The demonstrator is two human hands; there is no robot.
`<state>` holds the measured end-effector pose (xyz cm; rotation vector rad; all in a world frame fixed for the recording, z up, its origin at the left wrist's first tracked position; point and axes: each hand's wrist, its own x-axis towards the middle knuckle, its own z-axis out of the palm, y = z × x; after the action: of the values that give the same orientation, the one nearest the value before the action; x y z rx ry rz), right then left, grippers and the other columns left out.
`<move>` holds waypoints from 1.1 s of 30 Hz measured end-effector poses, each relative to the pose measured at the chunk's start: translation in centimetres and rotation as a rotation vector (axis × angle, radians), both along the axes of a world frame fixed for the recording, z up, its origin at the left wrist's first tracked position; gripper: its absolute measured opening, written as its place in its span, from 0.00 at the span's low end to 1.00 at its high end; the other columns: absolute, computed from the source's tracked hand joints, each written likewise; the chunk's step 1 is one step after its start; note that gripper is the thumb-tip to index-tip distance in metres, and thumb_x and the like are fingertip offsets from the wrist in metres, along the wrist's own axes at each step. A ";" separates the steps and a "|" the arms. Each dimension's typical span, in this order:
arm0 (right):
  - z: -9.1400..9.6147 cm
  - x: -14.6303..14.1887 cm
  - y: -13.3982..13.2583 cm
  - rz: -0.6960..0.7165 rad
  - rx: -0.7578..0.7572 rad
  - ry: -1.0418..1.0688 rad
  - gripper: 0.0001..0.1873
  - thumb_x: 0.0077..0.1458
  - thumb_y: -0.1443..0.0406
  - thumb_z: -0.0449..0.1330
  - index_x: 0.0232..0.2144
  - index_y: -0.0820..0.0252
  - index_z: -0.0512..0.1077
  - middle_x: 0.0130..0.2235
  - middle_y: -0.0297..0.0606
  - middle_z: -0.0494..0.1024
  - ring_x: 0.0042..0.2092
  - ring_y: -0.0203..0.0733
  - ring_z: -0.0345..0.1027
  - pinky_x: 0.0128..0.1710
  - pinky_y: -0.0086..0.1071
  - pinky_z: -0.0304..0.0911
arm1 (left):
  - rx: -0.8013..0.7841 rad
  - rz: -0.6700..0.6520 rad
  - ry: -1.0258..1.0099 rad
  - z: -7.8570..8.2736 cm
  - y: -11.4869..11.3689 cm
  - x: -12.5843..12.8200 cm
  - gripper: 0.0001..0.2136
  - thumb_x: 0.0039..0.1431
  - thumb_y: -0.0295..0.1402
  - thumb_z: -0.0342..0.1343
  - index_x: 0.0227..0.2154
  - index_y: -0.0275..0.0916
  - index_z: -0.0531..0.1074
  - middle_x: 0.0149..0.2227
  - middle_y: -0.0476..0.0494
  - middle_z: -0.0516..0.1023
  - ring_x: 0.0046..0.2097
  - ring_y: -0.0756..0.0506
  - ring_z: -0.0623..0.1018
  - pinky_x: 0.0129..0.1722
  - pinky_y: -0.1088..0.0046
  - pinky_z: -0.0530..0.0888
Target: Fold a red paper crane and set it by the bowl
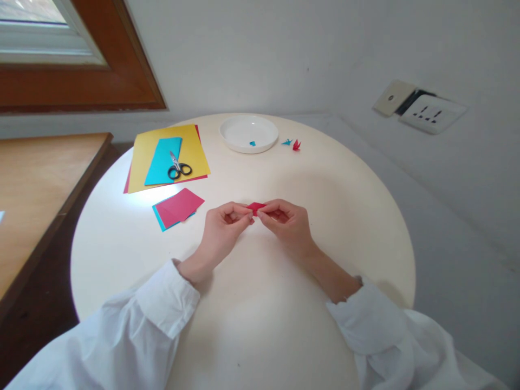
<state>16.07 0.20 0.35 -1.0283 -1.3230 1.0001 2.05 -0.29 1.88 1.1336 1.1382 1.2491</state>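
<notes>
Between my two hands is a small folded piece of red paper (256, 206), held just above the middle of the table. My left hand (222, 230) pinches its left side between thumb and index finger. On the right side, my right hand (289, 225) pinches it the same way. The fingertips nearly meet and cover the lower part of the paper, so its full shape is hidden. To the left of my hands lie cut sheets of paper (181, 207), a red one on top of a blue one.
Scissors (177, 167) with black handles rest on a blue paper piece (158, 162), over yellow (142, 157) and red sheets. Behind stands a white dish (227, 142) with a small blue scrap (252, 143). Beside it sit a blue paper crane (287, 142) and a red paper crane (296, 145).
</notes>
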 end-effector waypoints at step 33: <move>0.1 -0.1 -0.1 -0.048 0.011 -0.047 0.02 0.41 0.68 0.62 0.21 0.59 0.72 0.25 0.34 0.77 0.29 0.37 0.71 0.32 0.31 0.69 | 0.025 -0.064 -0.099 -0.1 0.0 -0.1 0.15 0.42 0.27 0.63 0.30 0.41 0.61 0.23 0.54 0.78 0.23 0.52 0.74 0.26 0.77 0.70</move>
<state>15.99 0.05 0.43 -1.0763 -1.3345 0.9366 1.95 -0.28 1.77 1.1055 1.0080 1.2588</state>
